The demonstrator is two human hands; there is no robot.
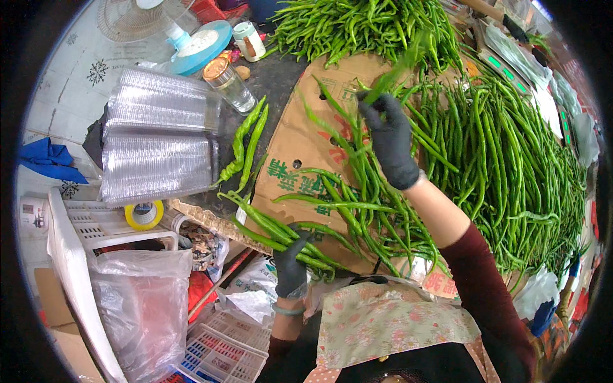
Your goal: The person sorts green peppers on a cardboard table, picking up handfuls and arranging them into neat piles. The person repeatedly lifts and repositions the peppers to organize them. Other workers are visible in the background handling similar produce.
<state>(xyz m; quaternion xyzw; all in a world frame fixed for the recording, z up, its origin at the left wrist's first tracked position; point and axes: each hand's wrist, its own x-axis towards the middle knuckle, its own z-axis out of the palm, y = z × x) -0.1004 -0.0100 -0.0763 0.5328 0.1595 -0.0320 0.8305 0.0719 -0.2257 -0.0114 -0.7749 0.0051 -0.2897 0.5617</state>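
My left hand, in a black glove, grips a small bunch of long green chili peppers near the front edge of the table. Higher up, my right hand, gloved alike, pinches a green pepper that is blurred. Beneath my right hand, loose peppers lie scattered over flattened cardboard bearing print. A broad heap of peppers, mostly lined up side by side, spreads to the right. Another pile of peppers rises at the back.
Stacked clear plastic trays stand left of two separate peppers. Behind are a lidded glass, a white canister and a fan. Yellow tape rests on a white crate. Scales line the right.
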